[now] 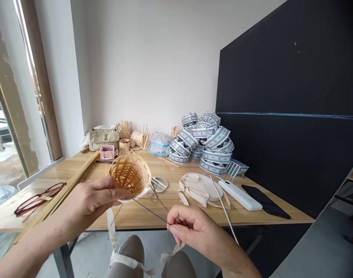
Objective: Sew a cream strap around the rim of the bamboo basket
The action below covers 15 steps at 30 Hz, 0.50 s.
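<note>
My left hand (95,199) grips the near rim of a small woven basket (130,173), whose opening faces me. White cloth tape runs along part of that rim, and a length of it (111,227) hangs down below my left hand. A dark thread (151,211) stretches from the rim to my right hand (190,227), where thumb and forefinger are pinched on it. More dark thread lies looped behind the basket's right side, by the pale-handled scissors (159,184).
Red glasses (40,199) and long bamboo strips (66,185) lie left. A cream tape roll (201,187), white power bank (240,195) and black phone (265,201) are right. Patterned bands (211,143), a bag (103,139) and a pink box (107,152) stand behind.
</note>
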{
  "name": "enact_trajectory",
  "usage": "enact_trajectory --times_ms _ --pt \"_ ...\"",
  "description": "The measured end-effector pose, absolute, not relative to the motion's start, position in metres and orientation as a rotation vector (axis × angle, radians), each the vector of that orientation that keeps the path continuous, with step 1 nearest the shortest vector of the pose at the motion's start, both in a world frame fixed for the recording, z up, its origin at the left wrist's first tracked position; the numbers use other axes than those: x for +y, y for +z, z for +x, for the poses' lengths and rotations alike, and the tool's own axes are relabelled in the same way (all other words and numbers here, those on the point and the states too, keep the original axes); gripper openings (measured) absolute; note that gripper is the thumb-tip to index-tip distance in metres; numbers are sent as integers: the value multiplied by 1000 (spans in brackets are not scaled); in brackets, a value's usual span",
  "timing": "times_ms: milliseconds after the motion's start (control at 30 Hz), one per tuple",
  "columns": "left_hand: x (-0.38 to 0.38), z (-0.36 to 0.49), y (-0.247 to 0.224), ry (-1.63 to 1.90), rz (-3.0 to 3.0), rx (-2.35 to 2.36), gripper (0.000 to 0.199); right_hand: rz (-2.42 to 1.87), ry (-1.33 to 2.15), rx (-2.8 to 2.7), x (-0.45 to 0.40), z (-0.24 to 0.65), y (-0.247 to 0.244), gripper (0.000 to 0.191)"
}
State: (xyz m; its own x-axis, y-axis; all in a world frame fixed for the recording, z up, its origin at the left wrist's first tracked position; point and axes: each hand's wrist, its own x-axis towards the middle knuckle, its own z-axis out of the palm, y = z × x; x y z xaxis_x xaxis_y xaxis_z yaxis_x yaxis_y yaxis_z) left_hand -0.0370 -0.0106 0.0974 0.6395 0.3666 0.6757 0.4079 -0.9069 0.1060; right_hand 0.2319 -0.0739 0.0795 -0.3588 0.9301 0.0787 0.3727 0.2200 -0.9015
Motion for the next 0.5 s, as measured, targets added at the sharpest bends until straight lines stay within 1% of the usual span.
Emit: enact_trajectory --times_ms 167,300,400,500 --pt "-4 -48 90 -1240 -2718 -795 26 -1239 1329 -1597 -60 242 39 14" --pt "1 -52 93 -1360 -2607 -911 23 -1258 1459 -1526 -51 244 3 19" --pt "5 -58 97 -1465 -2478 -1009 25 -1291 1449 -1466 -47 248 -17 23" --pt "6 -67 100 -1520 -2389 -1108 28 -1338 1311 -1327 -44 259 -28 27"
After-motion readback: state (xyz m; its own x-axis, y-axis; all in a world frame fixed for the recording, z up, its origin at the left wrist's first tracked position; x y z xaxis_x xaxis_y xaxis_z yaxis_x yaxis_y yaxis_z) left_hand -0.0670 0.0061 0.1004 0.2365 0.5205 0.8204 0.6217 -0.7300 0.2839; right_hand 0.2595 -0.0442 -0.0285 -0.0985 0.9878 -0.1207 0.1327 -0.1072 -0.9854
